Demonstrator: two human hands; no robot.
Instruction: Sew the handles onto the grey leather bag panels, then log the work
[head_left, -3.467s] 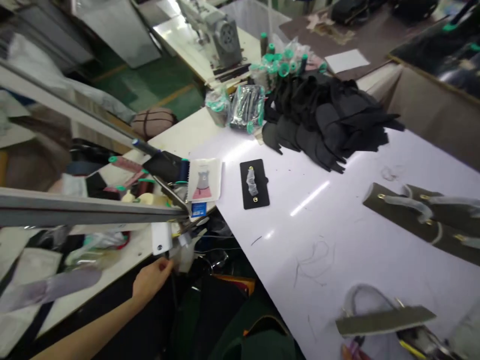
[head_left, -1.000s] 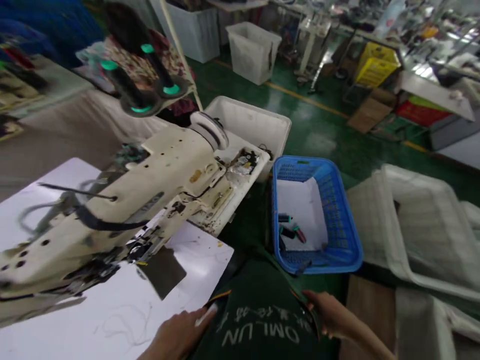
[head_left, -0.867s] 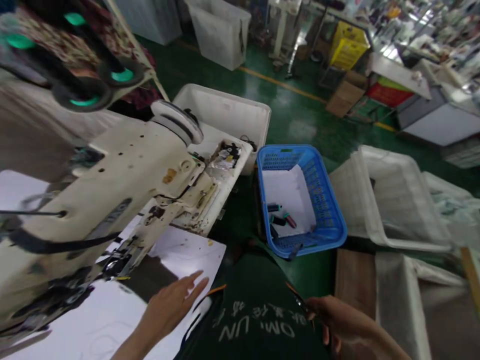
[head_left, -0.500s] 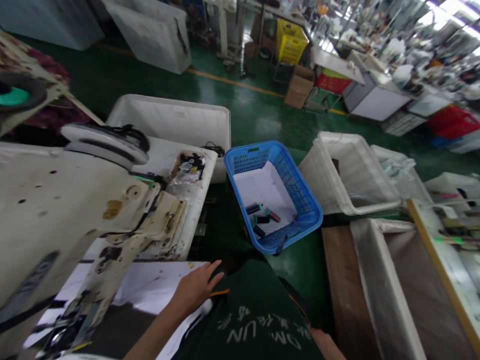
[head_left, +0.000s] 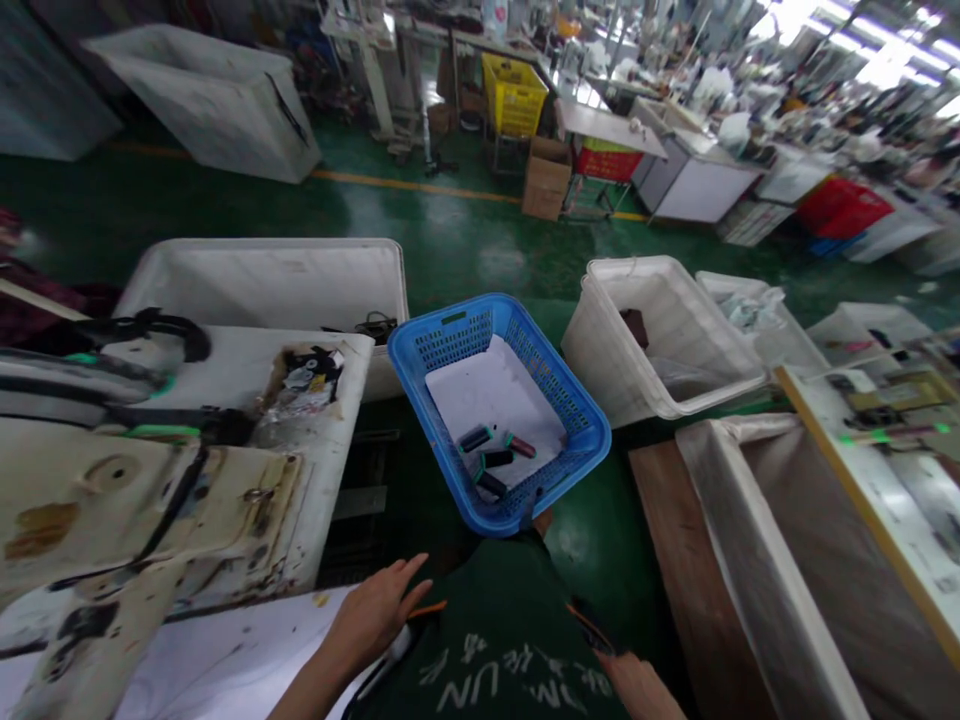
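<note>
My left hand is raised over the edge of the white sewing table, fingers apart with nothing between them. At my right side, my right hand is partly visible at the bottom edge beside the dark green apron; its fingers are hidden. In front of me stands a blue plastic basket lined with white sheet. Several dark thread spools and a reddish one lie in it. The sewing machine is at the left.
White bins stand behind the machine and at the right. A cloth-lined wooden trough and another machine table are at the right. Further back are a cardboard box and a yellow basket.
The view has shifted, so the blue basket and the sewing machine appear further left. My left hand stays open and sits slightly lower and further left in view.
</note>
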